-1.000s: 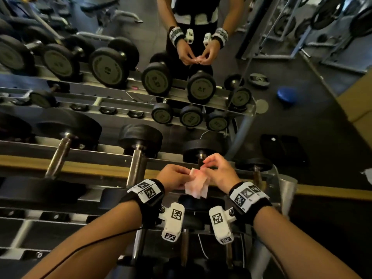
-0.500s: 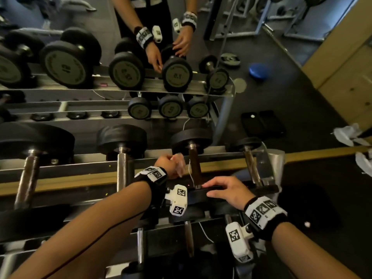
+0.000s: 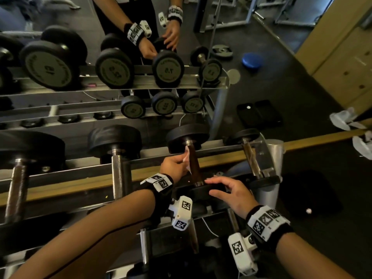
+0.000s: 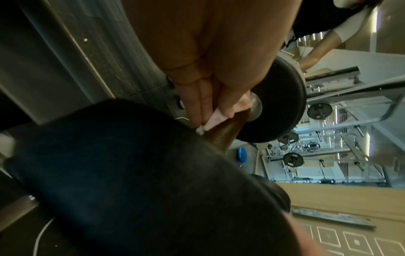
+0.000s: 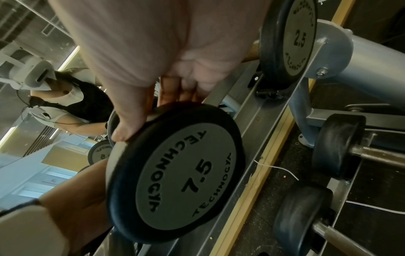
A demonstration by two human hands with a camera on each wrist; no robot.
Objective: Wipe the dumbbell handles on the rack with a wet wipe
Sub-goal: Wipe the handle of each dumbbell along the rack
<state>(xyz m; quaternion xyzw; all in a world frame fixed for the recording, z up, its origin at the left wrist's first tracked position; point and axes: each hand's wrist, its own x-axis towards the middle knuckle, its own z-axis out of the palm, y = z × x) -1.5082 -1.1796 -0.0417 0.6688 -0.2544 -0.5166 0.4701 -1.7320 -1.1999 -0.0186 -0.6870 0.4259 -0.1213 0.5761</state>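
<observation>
The 7.5 dumbbell lies on the top tier of the rack (image 3: 221, 151), with its brown handle (image 3: 194, 168) running away from me. My left hand (image 3: 182, 161) pinches a pale pink wet wipe (image 3: 186, 156) and holds it against the left side of the handle, near the far head (image 3: 188, 136). The left wrist view shows the wipe (image 4: 215, 119) pinched between thumb and fingers against the handle (image 4: 223, 133), just short of the steel collar. My right hand (image 3: 209, 186) grips the rim of the near head (image 5: 181, 173), thumb on the front edge and fingers behind.
A small 2.5 dumbbell (image 3: 249, 156) lies just right of it at the rack's end post (image 3: 273, 158). A bigger dumbbell (image 3: 116, 158) lies to the left. More dumbbells (image 5: 337, 150) lie on the lower tier. A mirror behind the rack shows the rack and me. Crumpled white sheets (image 3: 342, 119) lie at the right.
A second ago both hands held the wipe together above the rack. The left hand has since carried it to the handle and up toward the far head. The right hand dropped onto the near head.
</observation>
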